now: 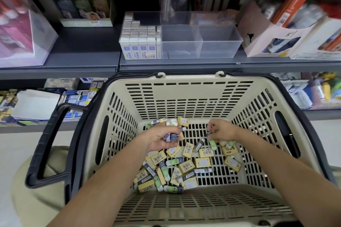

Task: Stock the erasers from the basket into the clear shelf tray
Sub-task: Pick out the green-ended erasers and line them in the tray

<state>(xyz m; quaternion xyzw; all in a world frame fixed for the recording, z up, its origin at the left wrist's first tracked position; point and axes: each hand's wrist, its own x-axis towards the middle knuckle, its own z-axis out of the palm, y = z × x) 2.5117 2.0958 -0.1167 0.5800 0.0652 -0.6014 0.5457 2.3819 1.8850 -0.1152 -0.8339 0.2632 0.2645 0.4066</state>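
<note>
A long grey metal shelf [83,49] runs across the wall, crowded with stationery boxes. Below it, pressed close to the shelf edge, sits a big beige slotted plastic basket [186,97] with black handles [49,143], one swung out to the person's left. On the shelf just above the basket stands the clear plastic shelf tray [219,42], split by dividers; its left section is packed with upright white-and-blue boxed erasers [139,42], while the middle and right sections look bare. Scattered over the basket floor lie the loose small erasers [186,166], yellow-sleeved, dark blue and pale green ones, jumbled mostly toward the near and left side. Both bare forearms reach down into the basket. The left hand [162,138] is cupped palm up, fingers curled round a small bunch of dark blue-sleeved erasers [172,136]. The right hand [221,131] hangs palm down, fingertips pinched on another dark eraser [209,134] just above the pile
</note>
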